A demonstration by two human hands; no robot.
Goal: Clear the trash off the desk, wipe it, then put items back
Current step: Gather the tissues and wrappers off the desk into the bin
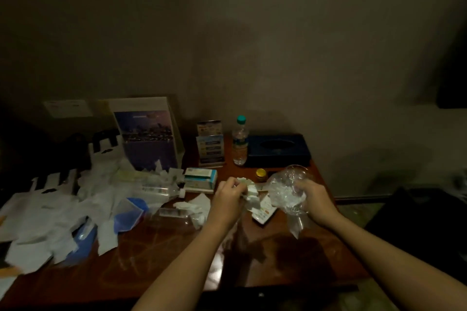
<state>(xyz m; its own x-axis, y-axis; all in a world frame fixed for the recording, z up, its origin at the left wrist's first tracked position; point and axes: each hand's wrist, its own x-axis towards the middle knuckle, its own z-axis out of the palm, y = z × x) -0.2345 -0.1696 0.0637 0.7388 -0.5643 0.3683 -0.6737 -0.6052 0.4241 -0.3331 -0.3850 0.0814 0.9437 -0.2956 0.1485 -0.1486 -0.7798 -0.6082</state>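
Over the desk [164, 260], right of middle, the left hand [227, 194] is pinching crumpled white paper [253, 198] in curled fingers [234, 185] and the right hand [312, 201] is gripping a clear plastic bag [283, 190], whose mouth probably needs holding wide.

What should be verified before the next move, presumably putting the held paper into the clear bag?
1. Right hand grips the clear plastic bag: ok.
2. Left hand pinches the white paper wad: ok.
3. Bag mouth open toward the wad: cannot tell.
4. Water bottle upright, capped, apart from both hands: ok.
5. Desk free of trash: not ok, paper scraps cover its left side.
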